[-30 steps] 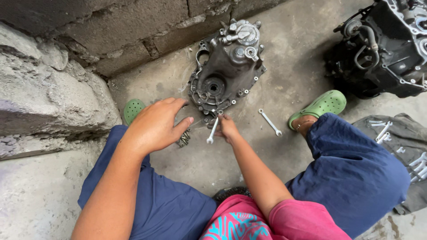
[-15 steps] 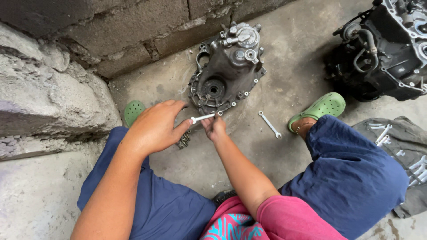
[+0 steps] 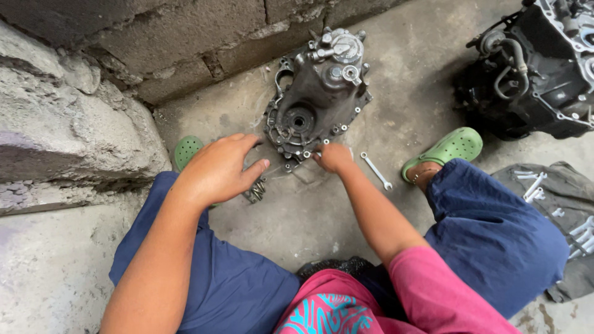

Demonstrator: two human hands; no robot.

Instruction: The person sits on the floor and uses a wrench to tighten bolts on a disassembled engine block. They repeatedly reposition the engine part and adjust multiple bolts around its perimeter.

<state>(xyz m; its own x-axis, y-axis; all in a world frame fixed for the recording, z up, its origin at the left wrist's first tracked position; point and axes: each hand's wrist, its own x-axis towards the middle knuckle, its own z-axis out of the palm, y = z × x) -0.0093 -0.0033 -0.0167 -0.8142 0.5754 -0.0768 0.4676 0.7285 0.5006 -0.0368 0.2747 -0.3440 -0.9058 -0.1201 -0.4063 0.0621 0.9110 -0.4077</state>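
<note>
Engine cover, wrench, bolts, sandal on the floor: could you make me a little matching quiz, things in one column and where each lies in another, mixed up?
Things:
1. engine cover
2. wrench
3. bolts
4. green sandal

Places:
A. under the left hand
B. on the foot at the right knee
C. leaning by the block wall
D. flat on the floor right of the right hand

Pairs: 1-C, 2-D, 3-A, 4-B
</note>
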